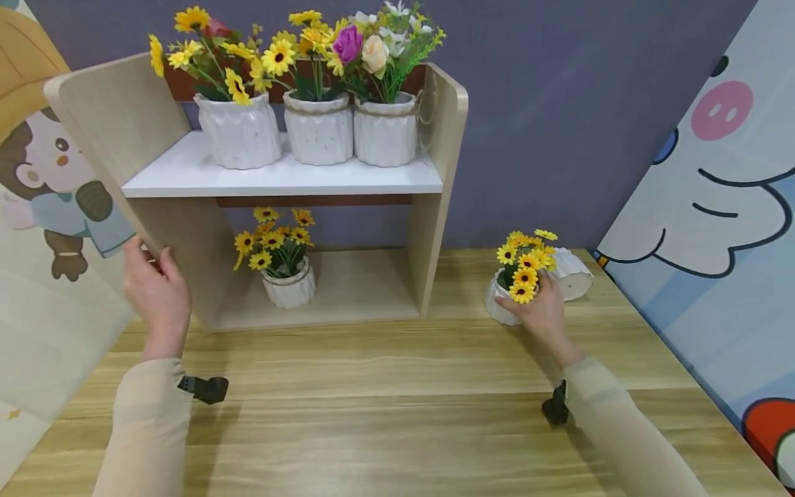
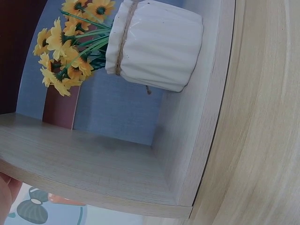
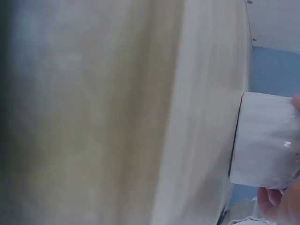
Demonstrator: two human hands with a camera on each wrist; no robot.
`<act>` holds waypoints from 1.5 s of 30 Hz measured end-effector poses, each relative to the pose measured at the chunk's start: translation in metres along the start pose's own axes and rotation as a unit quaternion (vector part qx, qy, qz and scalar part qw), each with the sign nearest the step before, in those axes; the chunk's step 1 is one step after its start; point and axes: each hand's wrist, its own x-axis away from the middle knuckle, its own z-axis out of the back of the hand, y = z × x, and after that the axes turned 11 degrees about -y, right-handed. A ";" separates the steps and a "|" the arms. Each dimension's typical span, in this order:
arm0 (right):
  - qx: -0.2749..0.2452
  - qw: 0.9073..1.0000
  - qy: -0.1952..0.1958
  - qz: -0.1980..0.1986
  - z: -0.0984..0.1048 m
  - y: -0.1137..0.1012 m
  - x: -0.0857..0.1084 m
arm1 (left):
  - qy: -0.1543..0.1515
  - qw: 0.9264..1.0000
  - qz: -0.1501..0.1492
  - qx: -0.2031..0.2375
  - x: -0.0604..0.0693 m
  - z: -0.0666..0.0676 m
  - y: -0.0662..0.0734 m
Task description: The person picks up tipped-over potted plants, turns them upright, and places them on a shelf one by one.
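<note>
My right hand (image 1: 546, 314) grips a small white flowerpot (image 1: 497, 304) of yellow daisy-like flowers (image 1: 528, 259) on the table, right of the shelf. In the right wrist view, fingers (image 3: 274, 204) lie on both sides of the white pot (image 3: 265, 140), whose base is at the tabletop. My left hand (image 1: 158, 290) holds the front edge of the left side panel of a two-tier wooden shelf (image 1: 428, 255); the left wrist view shows only part of this hand (image 2: 7, 192). A similar potted yellow plant (image 1: 288, 286) stands on the lower tier.
Three potted artificial flower arrangements stand on the upper white board (image 1: 279, 181), including a mixed bouquet (image 1: 379, 48). Another white pot (image 1: 573, 275) lies on its side behind my right hand. The wooden table (image 1: 385, 414) meets cartoon-covered walls at both sides.
</note>
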 end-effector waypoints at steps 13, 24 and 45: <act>0.030 0.999 -0.006 0.035 -0.001 -0.021 0.029 | -0.017 1.000 0.010 -0.004 0.002 0.000 0.002; 0.052 0.995 -0.060 0.061 -0.004 -0.043 0.053 | -0.015 1.000 0.009 -0.003 0.001 0.000 0.000; 0.066 0.969 -0.065 0.228 -0.031 -0.095 0.093 | -0.021 1.000 0.012 0.004 0.001 0.001 0.000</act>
